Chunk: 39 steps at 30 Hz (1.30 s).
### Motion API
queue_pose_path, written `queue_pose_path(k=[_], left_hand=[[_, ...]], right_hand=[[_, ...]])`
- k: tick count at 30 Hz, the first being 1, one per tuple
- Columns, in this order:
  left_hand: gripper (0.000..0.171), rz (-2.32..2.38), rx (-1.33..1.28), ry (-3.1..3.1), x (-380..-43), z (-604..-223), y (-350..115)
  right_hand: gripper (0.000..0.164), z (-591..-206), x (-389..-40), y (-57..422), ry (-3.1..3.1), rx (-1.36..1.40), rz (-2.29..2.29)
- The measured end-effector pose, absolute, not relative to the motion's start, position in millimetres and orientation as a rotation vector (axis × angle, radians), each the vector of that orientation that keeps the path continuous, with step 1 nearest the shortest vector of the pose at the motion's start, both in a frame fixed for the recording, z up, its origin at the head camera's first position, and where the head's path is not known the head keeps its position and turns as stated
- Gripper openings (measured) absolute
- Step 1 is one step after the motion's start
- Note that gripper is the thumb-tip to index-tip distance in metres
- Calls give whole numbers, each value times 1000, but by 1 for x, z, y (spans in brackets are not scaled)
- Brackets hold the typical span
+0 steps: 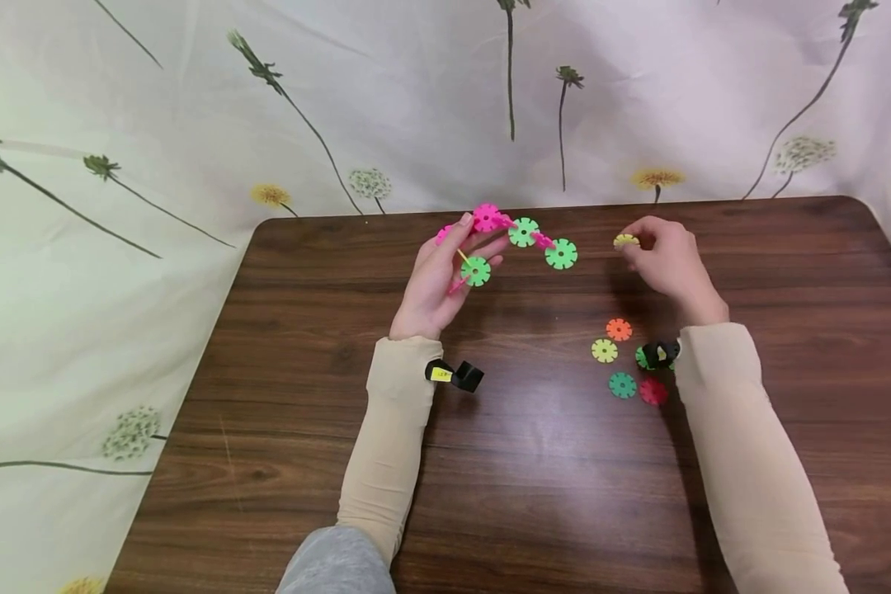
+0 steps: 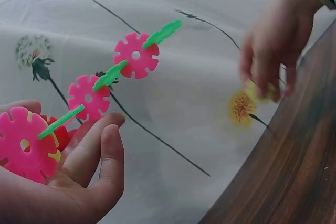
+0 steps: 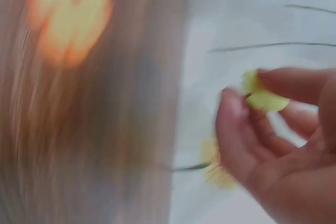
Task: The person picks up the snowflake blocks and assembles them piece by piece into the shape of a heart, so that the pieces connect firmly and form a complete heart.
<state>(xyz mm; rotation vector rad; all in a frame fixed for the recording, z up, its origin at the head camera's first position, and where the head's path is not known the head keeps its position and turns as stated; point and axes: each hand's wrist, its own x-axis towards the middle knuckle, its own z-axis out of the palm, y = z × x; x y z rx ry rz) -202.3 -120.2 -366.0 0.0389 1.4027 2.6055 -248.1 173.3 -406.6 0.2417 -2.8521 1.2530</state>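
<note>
My left hand (image 1: 432, 285) grips a chain of notched plastic discs near the table's far side. Pink and green discs (image 1: 523, 233) are slotted together at angles, and the chain reaches out to the right, ending in a green disc (image 1: 561, 254). Red and yellow discs sit partly hidden among the fingers in the left wrist view. To the right, my right hand (image 1: 671, 257) pinches a single yellow disc (image 3: 268, 99) between thumb and fingers, raised above the table and apart from the chain's end.
Loose discs lie on the dark wooden table (image 1: 527, 478): an orange disc (image 1: 619, 329), a yellow one (image 1: 605, 351), a teal one (image 1: 622, 385), a red one (image 1: 653, 392), and green (image 1: 642, 357) partly behind the right wrist camera. A flower-patterned cloth (image 1: 431, 99) hangs behind.
</note>
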Motion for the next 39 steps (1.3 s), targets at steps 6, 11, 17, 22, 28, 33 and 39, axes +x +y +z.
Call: queue_pose_path(k=[6,11,17,22,28,33,39], left_hand=[[34,2643,38,1388,-203,-366,-122],[32,2685,47,1366,-203,-367,-122],[31,2728,27,1371,-204,-368,-122],[32,2735,29,1378,-204,-369,-121],[32,2741,46,1378,-203,-368,-120],[33,2740,57,1384,-203,-368,-119],[33,2733,67,1392,-203,-367,-118]], right_hand=[[20,-390,-219,156,-2485,312,1600],[21,-382,-205,148,-2327,362,1739],[19,-377,-197,141,-2232,420,1792],[22,-375,-191,135,-2209,440,1790],[21,-375,-189,129,-2198,456,1802],[19,-376,-189,125,-2186,472,1791],[17,-375,-189,123,-2190,485,1740]])
